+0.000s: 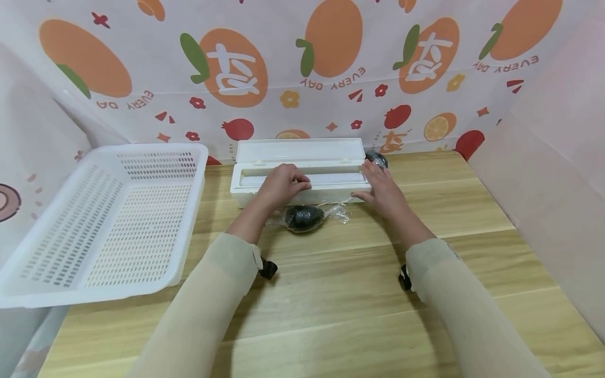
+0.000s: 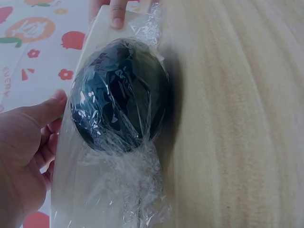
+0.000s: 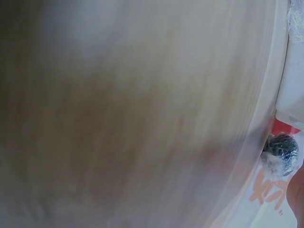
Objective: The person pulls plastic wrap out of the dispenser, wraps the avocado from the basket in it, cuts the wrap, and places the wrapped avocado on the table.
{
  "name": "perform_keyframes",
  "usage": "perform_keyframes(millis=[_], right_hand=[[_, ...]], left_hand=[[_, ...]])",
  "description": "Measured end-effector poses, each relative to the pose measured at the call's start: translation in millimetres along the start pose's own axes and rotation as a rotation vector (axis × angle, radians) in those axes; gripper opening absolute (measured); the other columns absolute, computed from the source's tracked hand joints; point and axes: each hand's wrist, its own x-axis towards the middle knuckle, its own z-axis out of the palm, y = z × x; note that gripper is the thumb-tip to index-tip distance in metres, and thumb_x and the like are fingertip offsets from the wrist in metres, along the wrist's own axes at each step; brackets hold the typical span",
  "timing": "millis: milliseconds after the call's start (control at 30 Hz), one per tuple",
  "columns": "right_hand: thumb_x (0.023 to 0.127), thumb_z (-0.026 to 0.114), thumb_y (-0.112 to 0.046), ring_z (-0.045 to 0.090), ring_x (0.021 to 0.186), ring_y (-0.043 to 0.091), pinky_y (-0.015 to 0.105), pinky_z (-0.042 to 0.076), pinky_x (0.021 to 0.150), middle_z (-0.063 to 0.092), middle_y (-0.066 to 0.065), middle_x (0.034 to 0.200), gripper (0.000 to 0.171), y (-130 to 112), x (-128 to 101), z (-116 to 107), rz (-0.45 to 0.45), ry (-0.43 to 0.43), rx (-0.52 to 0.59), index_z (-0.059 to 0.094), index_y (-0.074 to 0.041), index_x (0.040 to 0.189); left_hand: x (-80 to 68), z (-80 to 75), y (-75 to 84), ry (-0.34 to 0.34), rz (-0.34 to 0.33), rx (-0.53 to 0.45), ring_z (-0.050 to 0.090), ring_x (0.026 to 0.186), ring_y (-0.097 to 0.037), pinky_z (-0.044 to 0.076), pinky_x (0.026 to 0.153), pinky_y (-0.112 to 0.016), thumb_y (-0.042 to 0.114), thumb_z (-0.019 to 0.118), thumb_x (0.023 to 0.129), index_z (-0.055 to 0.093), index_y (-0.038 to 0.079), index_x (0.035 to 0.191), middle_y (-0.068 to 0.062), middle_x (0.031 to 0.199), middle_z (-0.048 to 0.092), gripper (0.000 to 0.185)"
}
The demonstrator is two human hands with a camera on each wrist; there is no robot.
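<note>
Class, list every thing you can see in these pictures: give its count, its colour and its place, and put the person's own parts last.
Wrapped avocado: one, dark, in clear film, on the table in front of the dispenser, between the hands.
Second dark wrapped item: one, behind the dispenser's right end.
Cling-film dispenser: one, white, lid open, at the table's far middle.
Basket: one, white, perforated, tilted at the table's left edge.
Table: one, light wood.
Backdrop: one, white with orange fruit prints, behind the table.
Left hand: rests on the dispenser.
Right hand: touches the dispenser's right end.
Sleeves: two, beige.
</note>
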Motion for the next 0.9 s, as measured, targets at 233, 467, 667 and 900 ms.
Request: perform_keyframes(millis=[233, 467, 667, 900], right_hand=[[0.091, 0.064, -0.050, 0.013, 0.152, 0.023, 0.045, 0.006, 0.124, 0.017, 0.007, 0.164, 0.085, -1, 0, 1, 0.026, -0.009, 0.010, 0.025, -0.012, 0.156], [0.091, 0.064, -0.050, 0.013, 0.152, 0.024, 0.045, 0.006, 0.124, 0.016, 0.007, 0.164, 0.085, -1, 1, 0, 0.020, -0.017, 0.024, 0.025, -0.012, 0.156], [0.091, 0.065, -0.048, 0.014, 0.152, 0.026, 0.047, 0.005, 0.124, 0.016, 0.008, 0.164, 0.086, -1, 1, 2, 0.032, -0.017, 0.035, 0.024, -0.013, 0.157], [0.091, 0.064, -0.050, 0.012, 0.152, 0.025, 0.046, 0.005, 0.124, 0.015, 0.008, 0.165, 0.087, -1, 1, 2, 0.033, -0.024, 0.026, 0.021, -0.013, 0.157]], left_hand=[[-4.1, -2.2, -7.7, 0.033, 0.019, -0.014, 0.059, 0.094, -0.022, 0.049, 0.084, -0.037, 0.025, 0.071, 0.091, 0.079, 0.013, 0.099, -0.004, 0.094, 0.070, 0.016], [-16.8, -14.7, -18.9, 0.074, -0.013, -0.039, 0.057, 0.088, -0.023, 0.047, 0.080, -0.037, 0.020, 0.074, 0.089, 0.079, 0.011, 0.097, -0.006, 0.092, 0.069, 0.014], [-28.1, -24.0, -29.1, 0.070, -0.037, -0.056, 0.056, 0.087, -0.022, 0.046, 0.078, -0.037, 0.021, 0.072, 0.091, 0.079, 0.012, 0.099, -0.005, 0.092, 0.067, 0.014], [-27.8, -18.9, -32.5, 0.096, -0.054, -0.050, 0.061, 0.089, -0.020, 0.050, 0.079, -0.038, 0.023, 0.073, 0.090, 0.079, 0.013, 0.098, -0.004, 0.095, 0.070, 0.014]])
